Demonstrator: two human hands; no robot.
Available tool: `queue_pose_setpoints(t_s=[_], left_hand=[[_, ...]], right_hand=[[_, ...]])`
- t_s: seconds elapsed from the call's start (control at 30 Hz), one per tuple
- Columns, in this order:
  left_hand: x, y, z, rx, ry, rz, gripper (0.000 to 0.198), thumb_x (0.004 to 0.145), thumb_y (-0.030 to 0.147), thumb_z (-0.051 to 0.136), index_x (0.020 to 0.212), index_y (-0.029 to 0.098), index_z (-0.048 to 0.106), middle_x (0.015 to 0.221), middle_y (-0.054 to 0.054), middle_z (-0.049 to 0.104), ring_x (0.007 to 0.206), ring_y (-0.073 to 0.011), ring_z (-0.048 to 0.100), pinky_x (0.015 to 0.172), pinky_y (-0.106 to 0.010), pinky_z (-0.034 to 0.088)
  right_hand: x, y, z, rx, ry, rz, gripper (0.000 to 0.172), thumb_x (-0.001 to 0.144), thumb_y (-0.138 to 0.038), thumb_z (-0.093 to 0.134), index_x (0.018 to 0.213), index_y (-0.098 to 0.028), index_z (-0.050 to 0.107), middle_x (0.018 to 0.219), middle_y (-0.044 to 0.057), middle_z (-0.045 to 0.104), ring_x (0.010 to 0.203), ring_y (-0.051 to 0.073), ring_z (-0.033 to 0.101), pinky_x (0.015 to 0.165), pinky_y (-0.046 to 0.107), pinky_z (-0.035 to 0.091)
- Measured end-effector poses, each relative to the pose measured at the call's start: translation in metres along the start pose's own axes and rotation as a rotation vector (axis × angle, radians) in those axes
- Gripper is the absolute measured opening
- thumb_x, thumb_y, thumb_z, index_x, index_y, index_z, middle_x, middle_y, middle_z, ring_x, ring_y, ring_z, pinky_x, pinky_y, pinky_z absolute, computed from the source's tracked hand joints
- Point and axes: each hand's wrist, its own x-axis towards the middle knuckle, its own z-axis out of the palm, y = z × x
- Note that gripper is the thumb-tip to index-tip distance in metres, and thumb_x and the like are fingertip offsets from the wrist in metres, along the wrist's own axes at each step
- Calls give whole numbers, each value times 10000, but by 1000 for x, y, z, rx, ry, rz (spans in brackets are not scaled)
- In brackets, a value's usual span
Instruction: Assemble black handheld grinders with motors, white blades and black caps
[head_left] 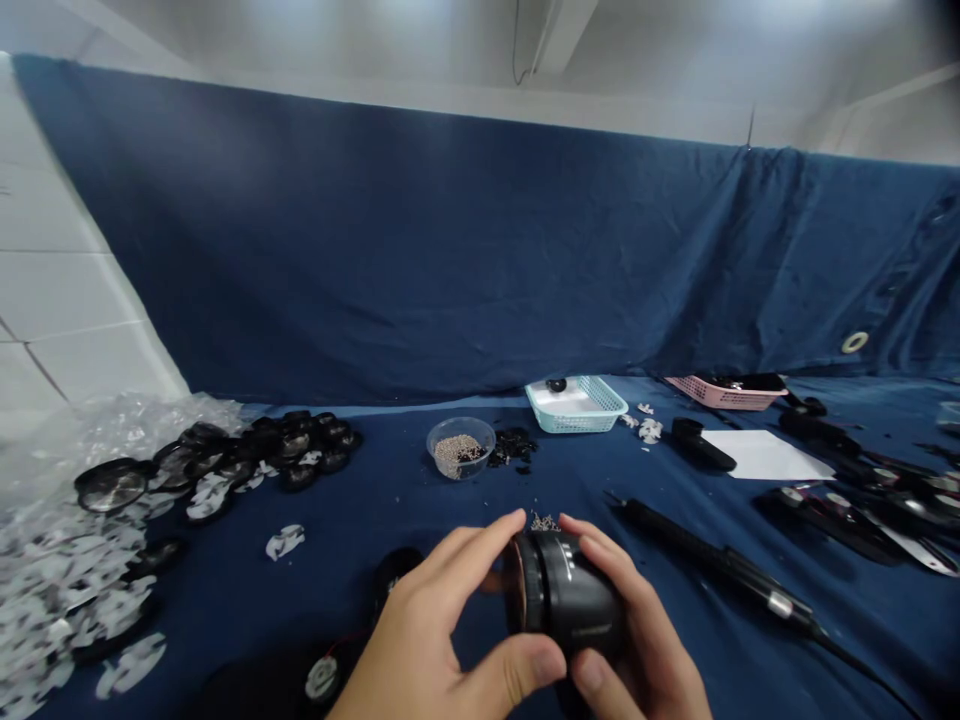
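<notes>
A black rounded housing with a copper-coloured rim, which looks like a hair dryer head [574, 590], is held low in the middle of the head view. My left hand [442, 630] grips its rimmed end, thumb along the near side and fingers over the top. Around its other end my right hand [645, 620] is closed. My palms hide part of its underside. Just beyond lies a small pile of screws [544, 522]. To the right rests a black electric screwdriver [720, 560] with its cable. Left of my left hand are a dark round part [401, 570] and a small motor-like part [322, 678].
A clear bowl of screws [459, 450] stands beside small black pieces [512, 447]. Behind are a light-blue basket [577, 422] and a pink basket [724, 395]. Black caps [292, 440] and white plastic pieces [67, 600] heap up left; black handle-like parts [832, 520] lie right.
</notes>
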Motion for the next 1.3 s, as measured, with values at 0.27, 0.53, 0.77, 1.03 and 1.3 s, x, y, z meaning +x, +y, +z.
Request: queue_pose_setpoints(t_s=[0.27,0.53,0.77,1.03,1.3], left_hand=[[4,-10,-5,-494,-272,-334,523,781,617,629,914,115,691,661,-25,642,588,-167,636,567,-263,500],[1,-6,-14,-215,-95,-158,657,593,256,875,1209,307,655,1063,-4,689,1002,-230,631,922,-313,484],[2,2,-15,107,-65,19,698,594,361,875,1246,391,629,1188,16,658,1054,-240,613,949,-271,476],[2,7,-20,-265,-189,-189,264,801,401,697,1002,230,705,908,-24,702,889,-230,657,792,-312,526],[3,-18,-30,-642,-435,-626,345,768,450,714,762,107,673,665,-49,680,545,-125,623,497,-205,482]], right_hand=[[13,7,-25,-350,-271,-572,522,861,-222,672,1328,-376,498,1438,21,433,1253,271,503,959,392,523],[-7,14,-1,-153,-91,-31,478,904,-437,593,1361,-343,489,1379,45,538,1234,274,540,991,372,495],[-13,9,15,41,13,269,490,908,-482,553,1358,-292,507,1319,54,591,1190,289,570,906,340,545],[-7,17,16,-214,53,-352,430,897,-369,603,1312,-404,493,1414,43,477,1229,330,531,944,522,509],[7,7,-19,-514,-348,-702,460,897,-311,643,1330,-387,508,941,-35,735,1179,256,592,1083,525,398]])
